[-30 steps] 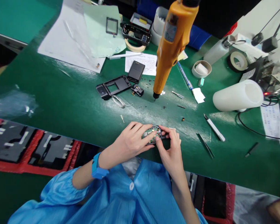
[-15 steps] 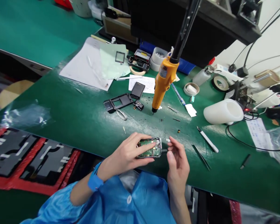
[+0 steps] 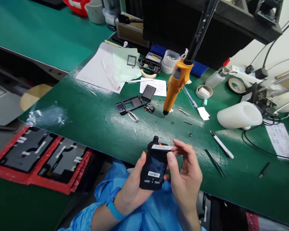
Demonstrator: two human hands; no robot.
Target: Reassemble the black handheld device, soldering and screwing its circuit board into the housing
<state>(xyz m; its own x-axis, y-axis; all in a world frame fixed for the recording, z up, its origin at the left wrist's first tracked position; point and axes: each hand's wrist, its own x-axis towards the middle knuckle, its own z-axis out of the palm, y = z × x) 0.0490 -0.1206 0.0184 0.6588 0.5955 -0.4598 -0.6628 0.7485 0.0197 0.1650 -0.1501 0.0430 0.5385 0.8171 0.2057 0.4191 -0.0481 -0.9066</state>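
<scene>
From my feed, I see the handset (image 3: 154,165) held at the near edge of the tabletop (image 3: 98,134), its screen facing up and its stubby antenna pointing away from me. My left hand (image 3: 135,184) is closed around it, thumb along the left edge and fingers underneath, with a fingertip showing past the right edge. My right hand (image 3: 186,171) is at the upper right corner, fingers curled, thumb and index finger slightly parted beside the end of a white strip (image 3: 162,147) that lies across the top of the screen. I cannot tell whether they grip that strip. A white label (image 3: 153,174) sits low on the screen.

Beyond my hands, an orange screwdriver (image 3: 177,84) hangs tip down over the tabletop. To its left I have an open black frame (image 3: 136,102), a black panel (image 3: 148,93) resting partly on a printed sheet (image 3: 161,87), a small black module (image 3: 149,107) and a coiled wire (image 3: 133,117). To the right of my hands lie the tweezers (image 3: 214,162), a white-handled knife (image 3: 223,146) and, farther back, a thick white cylinder (image 3: 238,115) on its side.
</scene>
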